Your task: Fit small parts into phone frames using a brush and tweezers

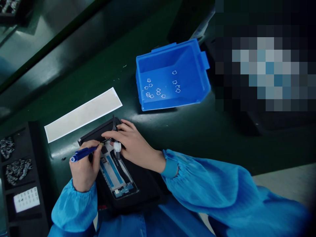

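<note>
An opened phone body [125, 174], with blue strips along its inside, lies in a black holder [148, 187] in front of me. My left hand [82, 168] is closed around a blue pen-shaped tool [82, 154], whose tip is at the upper end of the phone. Over the phone's upper right side, my right hand [138, 144] is closed on black tweezers [115, 123] with a white wrap on them. The fingers of both hands come close together there. Whatever small part lies between the tool tips is too small to make out.
A blue bin [170, 95] holding several small white frame-shaped pieces stands beyond my right hand. A pale rectangular sheet [84, 115] lies behind the holder. At left is a black compartment tray [41, 164] with small dark parts and a white printed card [26, 199].
</note>
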Demonstrator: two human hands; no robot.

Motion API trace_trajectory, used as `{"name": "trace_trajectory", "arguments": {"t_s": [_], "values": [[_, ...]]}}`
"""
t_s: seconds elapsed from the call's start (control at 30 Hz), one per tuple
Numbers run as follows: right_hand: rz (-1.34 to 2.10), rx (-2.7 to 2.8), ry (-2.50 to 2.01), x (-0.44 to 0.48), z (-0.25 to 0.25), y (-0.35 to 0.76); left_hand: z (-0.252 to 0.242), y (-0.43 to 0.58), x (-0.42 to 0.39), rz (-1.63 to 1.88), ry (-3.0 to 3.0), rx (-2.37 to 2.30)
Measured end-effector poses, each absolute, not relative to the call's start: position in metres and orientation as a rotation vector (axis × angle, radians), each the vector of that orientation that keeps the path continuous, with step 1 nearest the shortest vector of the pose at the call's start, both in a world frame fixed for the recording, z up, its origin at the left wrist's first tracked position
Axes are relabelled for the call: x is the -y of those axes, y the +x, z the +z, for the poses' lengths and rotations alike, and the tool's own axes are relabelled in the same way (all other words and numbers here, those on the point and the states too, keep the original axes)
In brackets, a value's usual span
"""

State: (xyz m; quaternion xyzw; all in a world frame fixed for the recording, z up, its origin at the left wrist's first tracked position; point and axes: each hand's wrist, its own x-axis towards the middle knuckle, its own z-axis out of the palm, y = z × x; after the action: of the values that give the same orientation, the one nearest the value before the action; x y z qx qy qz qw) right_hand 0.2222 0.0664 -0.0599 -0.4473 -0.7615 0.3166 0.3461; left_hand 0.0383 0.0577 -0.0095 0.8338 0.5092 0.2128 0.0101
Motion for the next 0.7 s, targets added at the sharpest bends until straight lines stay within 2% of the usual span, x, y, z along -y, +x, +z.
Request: {"name": "trace_trajectory", "arguments": {"t_s": [0.7], "values": [[0.829,1.985,-1.182,-0.0667,-0.0571,0.2231,-0.0068,0.0372,-0.0591,0.706,2.583,-1.573]]}}
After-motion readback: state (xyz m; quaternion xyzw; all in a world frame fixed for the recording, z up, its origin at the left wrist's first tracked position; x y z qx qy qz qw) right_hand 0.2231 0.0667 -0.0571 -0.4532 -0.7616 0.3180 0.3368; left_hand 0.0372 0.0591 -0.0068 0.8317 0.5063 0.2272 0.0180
